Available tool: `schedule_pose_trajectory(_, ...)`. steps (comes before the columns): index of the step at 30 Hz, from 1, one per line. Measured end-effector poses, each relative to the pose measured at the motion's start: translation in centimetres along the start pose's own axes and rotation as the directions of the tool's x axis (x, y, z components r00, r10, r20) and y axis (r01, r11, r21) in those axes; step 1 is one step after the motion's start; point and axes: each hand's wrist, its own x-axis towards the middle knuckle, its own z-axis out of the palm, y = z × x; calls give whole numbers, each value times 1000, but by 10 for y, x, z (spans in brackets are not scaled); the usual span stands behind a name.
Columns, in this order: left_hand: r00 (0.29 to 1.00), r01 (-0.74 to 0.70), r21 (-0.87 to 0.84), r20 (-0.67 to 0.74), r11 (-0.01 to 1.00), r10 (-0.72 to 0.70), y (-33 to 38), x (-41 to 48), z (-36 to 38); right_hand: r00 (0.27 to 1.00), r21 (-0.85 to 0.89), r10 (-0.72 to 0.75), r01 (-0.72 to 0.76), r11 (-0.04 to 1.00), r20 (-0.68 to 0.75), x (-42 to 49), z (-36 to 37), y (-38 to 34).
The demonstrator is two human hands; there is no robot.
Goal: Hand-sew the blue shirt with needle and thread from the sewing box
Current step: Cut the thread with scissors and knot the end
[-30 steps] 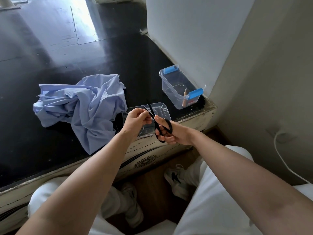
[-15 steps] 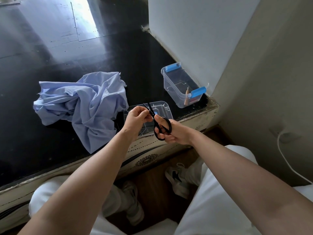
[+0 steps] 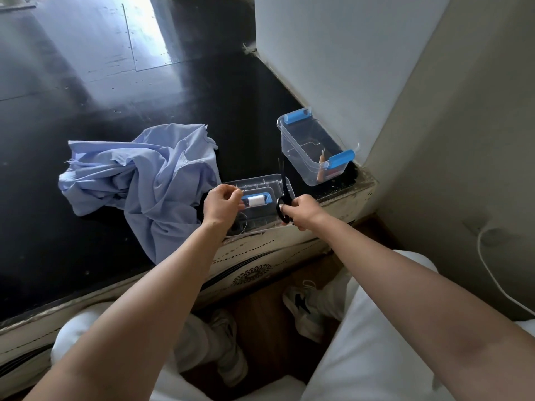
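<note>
Bare forearms (image 3: 162, 299), white trousers (image 3: 362, 342), pale lace-up trainers (image 3: 301, 311) with dark side marking.

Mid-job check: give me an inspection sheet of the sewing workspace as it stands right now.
Surface: black tabletop, glossy, with a worn front edge.
Job's things: blue shirt crumpled on the left; clear sewing box open by the wall; compartment tray at the table edge, holding a white thread spool.
Clutter: pencil leaning inside the sewing box.
Grippers: left hand pinches a faint thread; right hand grips black scissors.
Cables: white cable along the right wall.
Surroundings: pale wall; white trousers and shoes below.
</note>
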Motion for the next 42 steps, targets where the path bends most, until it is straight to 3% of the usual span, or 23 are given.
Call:
schedule_pose_trajectory(2, 994, 17, 114, -113, 993, -4, -6, 5, -6, 997, -188, -47, 35, 982, -57, 7, 2, 2)
schedule_pose_trajectory(5, 976, 28, 244, -216, 969, 26, -10, 10, -15, 985, -332, -115, 67, 941, -126, 13, 7, 2)
schedule_pose_trajectory(11, 978, 35, 362, -205, 931, 43, -3, 10, -15, 965, -305, -143, 71, 950, -221, 26, 14, 1)
schedule_pose_trajectory(16, 994, 7, 379, -102, 925, 35, -1, 13, -7, 950, -368, -181, 77, 926, -256, 37, 15, -10)
schedule_pose_trajectory(21, 998, -22, 300, -44, 954, 37, -7, 20, 1, 926, -506, -233, 54, 861, -297, 40, 17, -9)
schedule_pose_trajectory(30, 999, 27, -12, 17, 1000, -27, -10, 17, -5, 914, -524, -300, 120, 843, -273, 41, 22, -18)
schedule_pose_trajectory(33, 994, 92, -192, 79, 977, -79, -4, 11, -11, 897, -359, -355, 250, 899, -265, 32, 23, -23)
schedule_pose_trajectory(35, 986, 125, -270, 141, 955, -89, 0, 7, -15, 926, -32, -319, 320, 947, -202, 23, 25, -31)
schedule_pose_trajectory(37, 977, 142, -314, 196, 939, -82, 5, 0, -19, 963, 310, -260, 268, 912, -67, 11, 30, -43)
schedule_pose_trajectory(39, 975, 111, -330, 219, 937, -39, 12, -8, -22, 966, 536, -249, 174, 826, 71, 3, 36, -54)
schedule_pose_trajectory(42, 974, 88, -420, 226, 903, 10, 20, -23, -28, 930, 702, -265, 9, 712, 257, -12, 44, -67)
